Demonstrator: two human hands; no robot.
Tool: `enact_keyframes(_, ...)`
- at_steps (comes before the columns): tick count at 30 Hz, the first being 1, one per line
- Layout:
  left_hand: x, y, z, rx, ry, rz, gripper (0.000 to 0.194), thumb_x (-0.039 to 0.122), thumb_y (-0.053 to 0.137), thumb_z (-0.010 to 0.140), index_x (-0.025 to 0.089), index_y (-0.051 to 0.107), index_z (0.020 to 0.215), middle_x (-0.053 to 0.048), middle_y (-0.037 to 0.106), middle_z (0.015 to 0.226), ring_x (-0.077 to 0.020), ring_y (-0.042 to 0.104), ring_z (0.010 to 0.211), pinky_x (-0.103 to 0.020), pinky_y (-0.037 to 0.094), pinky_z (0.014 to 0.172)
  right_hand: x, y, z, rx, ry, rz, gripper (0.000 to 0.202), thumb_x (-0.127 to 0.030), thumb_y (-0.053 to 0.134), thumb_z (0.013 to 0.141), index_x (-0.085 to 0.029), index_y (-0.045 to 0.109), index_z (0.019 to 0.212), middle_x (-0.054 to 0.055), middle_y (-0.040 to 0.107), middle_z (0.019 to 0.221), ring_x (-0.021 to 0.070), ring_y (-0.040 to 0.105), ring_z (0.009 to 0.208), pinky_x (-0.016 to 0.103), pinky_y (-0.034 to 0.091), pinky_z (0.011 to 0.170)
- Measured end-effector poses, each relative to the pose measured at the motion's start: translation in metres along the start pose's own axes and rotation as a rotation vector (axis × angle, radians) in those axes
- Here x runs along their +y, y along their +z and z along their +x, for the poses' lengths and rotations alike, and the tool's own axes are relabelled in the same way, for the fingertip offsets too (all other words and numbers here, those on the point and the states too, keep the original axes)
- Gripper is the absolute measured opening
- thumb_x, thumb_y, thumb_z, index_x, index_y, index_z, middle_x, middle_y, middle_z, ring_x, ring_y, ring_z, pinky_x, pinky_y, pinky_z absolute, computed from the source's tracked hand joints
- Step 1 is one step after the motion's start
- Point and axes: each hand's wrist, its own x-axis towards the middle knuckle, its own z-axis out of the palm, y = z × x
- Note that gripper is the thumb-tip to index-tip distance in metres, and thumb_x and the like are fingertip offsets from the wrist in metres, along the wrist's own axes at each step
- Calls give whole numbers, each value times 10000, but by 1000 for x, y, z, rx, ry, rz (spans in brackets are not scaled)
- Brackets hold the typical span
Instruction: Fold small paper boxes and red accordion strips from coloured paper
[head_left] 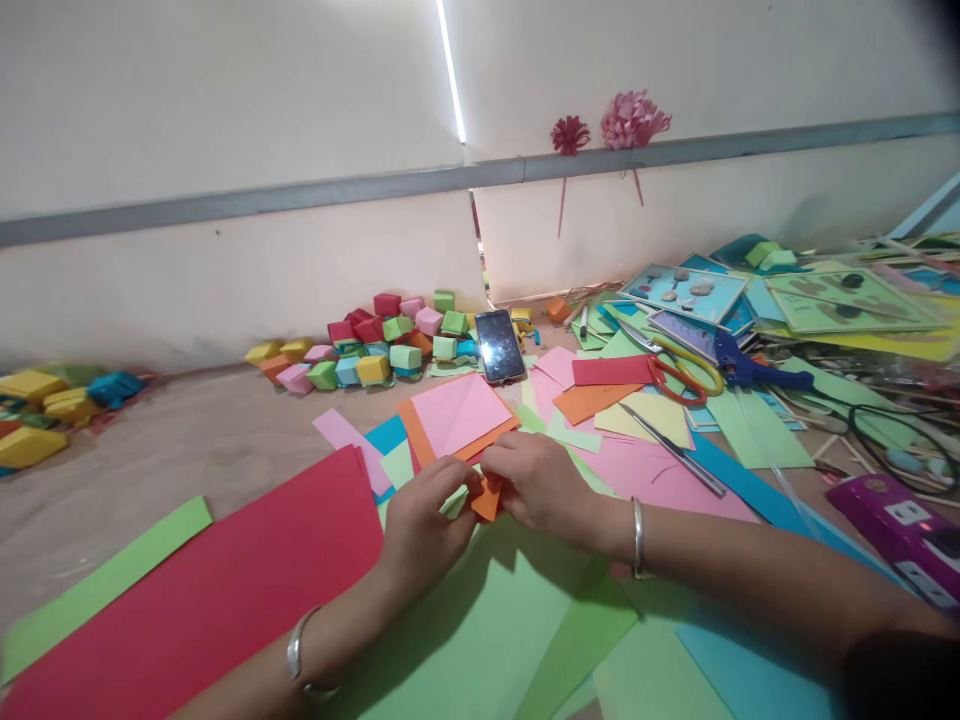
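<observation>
Both hands meet over the paper sheets and pinch a small folded piece of orange paper (487, 499). My left hand (427, 515) grips its left side, fingers closed. On the right side, the fingers of my right hand (536, 480) are closed on the same piece and partly hide it. Beneath them lies a light green sheet (480, 610). A large red sheet (247, 590) spreads to the left, under a green strip (112, 585). Just beyond the hands sit square pink sheets (457, 410) on orange ones.
Folded paper cubes (390, 340) cluster by the wall, with more yellow and blue ones (45, 400) at far left. A phone (500, 346) lies behind the paper. Scissors (679, 375), a pointed metal tool (675, 450), a blue glue gun (757, 368) and a purple object (900, 530) lie right.
</observation>
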Motion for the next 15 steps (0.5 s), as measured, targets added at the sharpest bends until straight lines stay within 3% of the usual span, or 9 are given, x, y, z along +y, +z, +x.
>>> enact_keyframes(4, 4, -6, 6, -151, -153, -233, 118, 131, 533, 676, 217, 614, 691, -34, 692, 766, -187, 645, 714, -287, 514, 636, 2, 4, -1, 49, -21, 30, 121, -71, 595, 776, -183, 635, 792, -6, 559, 732, 125, 457, 665, 236, 250, 571)
enact_keyframes(8, 1, -7, 10, -237, -578, -738, 76, 211, 537, 691, 205, 613, 691, -44, 688, 778, -199, 648, 736, -310, 528, 650, 3, 6, -2, 82, -19, -13, 114, -73, 587, 789, -179, 629, 791, -6, 531, 725, 121, 422, 640, 237, 237, 556)
enact_keyframes(10, -1, -6, 11, -241, -702, -831, 125, 283, 614, 732, 187, 655, 802, -45, 696, 784, -193, 650, 726, -306, 531, 650, 3, 7, -2, 104, -35, -34, 87, -92, 583, 804, -170, 621, 799, -1, 531, 729, 121, 413, 640, 238, 240, 554)
enact_keyframes(13, 1, -3, 10, -299, -693, -801, 279, 376, 735, 712, 160, 689, 884, -72, 731, 827, -211, 673, 749, -322, 550, 671, 2, 8, -1, 114, -58, -42, 45, -132, 592, 821, -169, 610, 802, 2, 529, 731, 126, 420, 652, 239, 257, 563)
enact_keyframes(15, 1, -2, 10, -287, -680, -775, 278, 376, 763, 688, 158, 693, 846, -73, 742, 804, -219, 685, 736, -329, 560, 660, 1, 8, -1, 84, -61, -52, 65, -115, 574, 831, -168, 609, 819, 6, 529, 736, 133, 428, 663, 244, 269, 567)
